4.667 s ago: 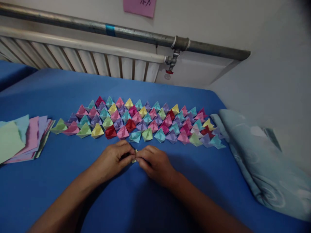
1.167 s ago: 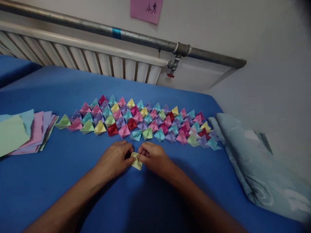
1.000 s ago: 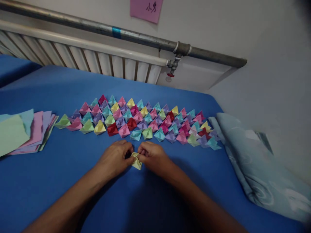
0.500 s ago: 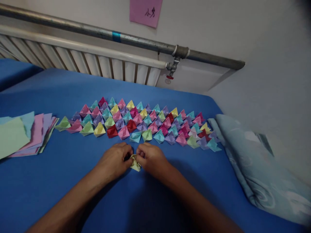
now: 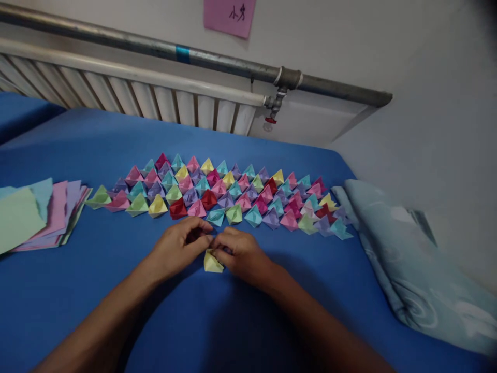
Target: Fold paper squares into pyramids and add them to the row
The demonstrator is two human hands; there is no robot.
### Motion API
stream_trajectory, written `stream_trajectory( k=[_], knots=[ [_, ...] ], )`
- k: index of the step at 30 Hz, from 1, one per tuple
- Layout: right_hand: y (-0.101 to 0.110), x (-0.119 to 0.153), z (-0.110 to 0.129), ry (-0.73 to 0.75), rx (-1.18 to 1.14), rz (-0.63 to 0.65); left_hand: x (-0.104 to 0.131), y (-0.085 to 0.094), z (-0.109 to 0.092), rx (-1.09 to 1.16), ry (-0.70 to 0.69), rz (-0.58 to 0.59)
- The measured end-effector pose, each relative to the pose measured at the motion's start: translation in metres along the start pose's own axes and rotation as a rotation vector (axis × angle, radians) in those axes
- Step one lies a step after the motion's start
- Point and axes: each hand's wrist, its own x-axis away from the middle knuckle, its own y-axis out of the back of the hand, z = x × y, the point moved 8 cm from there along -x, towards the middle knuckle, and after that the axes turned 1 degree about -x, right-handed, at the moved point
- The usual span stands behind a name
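A small folded piece of pale yellow paper (image 5: 213, 262) is at the near middle, above the blue sheet. My right hand (image 5: 243, 255) pinches its right side, with the fingertips partly hidden. Close by on the left, my left hand (image 5: 181, 242) has its thumb and fingers curved apart, the tips near the paper's upper edge and my right fingers. Nothing shows in the gap of the left hand. Just beyond both hands stand several rows of colourful folded paper boats (image 5: 233, 214), in pink, blue, green, yellow, purple and red.
Loose sheets of coloured paper (image 5: 58, 212) lie stacked at the left. A folded light-blue patterned blanket (image 5: 404, 269) rests at the right on the blue sheet (image 5: 163, 331). Behind are a white radiator (image 5: 147, 101), a metal pipe (image 5: 233, 65) and a wall with a pink note (image 5: 229, 16).
My left fingers have come off the yellow paper and spread. The paper has turned and shows a broader flat face, still in my right hand. The view has shifted slightly.
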Motion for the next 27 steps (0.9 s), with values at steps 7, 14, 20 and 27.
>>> stream_trajectory(
  k=[7, 14, 20, 27],
  knots=[
    [0.023, 0.012, -0.001, -0.161, -0.224, -0.154, -0.001, -0.002, 0.005, 0.11, 0.03, 0.05],
    [0.013, 0.035, 0.01, -0.17, 0.121, 0.085, 0.0, -0.017, 0.001, 0.028, -0.047, 0.151],
    [0.007, 0.028, 0.0, -0.142, 0.27, 0.018, 0.004, -0.024, 0.014, 0.06, 0.025, 0.306],
    [0.01, 0.032, 0.005, -0.18, 0.189, 0.002, 0.007, -0.02, 0.008, -0.134, -0.034, 0.327]
  ],
)
